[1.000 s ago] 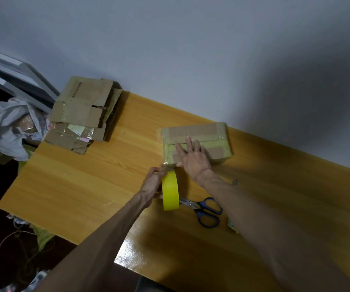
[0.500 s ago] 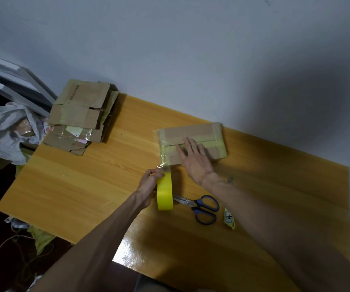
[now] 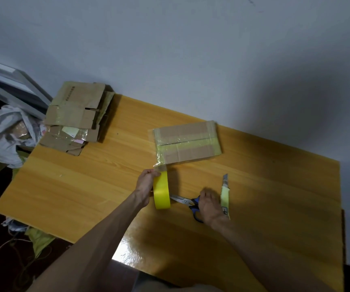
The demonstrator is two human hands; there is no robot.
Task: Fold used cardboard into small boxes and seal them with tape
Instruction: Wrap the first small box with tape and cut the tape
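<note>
A flat cardboard box (image 3: 187,142) with yellowish tape along its seam lies on the wooden table (image 3: 85,186) near the wall. A clear strip of tape runs from its near-left corner to the yellow tape roll (image 3: 161,190), which stands on edge. My left hand (image 3: 146,182) grips the roll at its top. My right hand (image 3: 208,204) lies over the blue handles of the scissors (image 3: 182,201), fingers curled onto them; the blades point left toward the roll.
A stack of flattened used cardboard (image 3: 77,114) sits at the table's far-left corner. A utility knife (image 3: 225,192) in a yellowish wrapper lies right of the scissors. A white bag with cardboard (image 3: 3,135) sits off the table's left edge.
My right hand left the top of the box and came down to the scissors' handles. The left hand kept hold of the tape roll, with the strip still stretched to the box.
</note>
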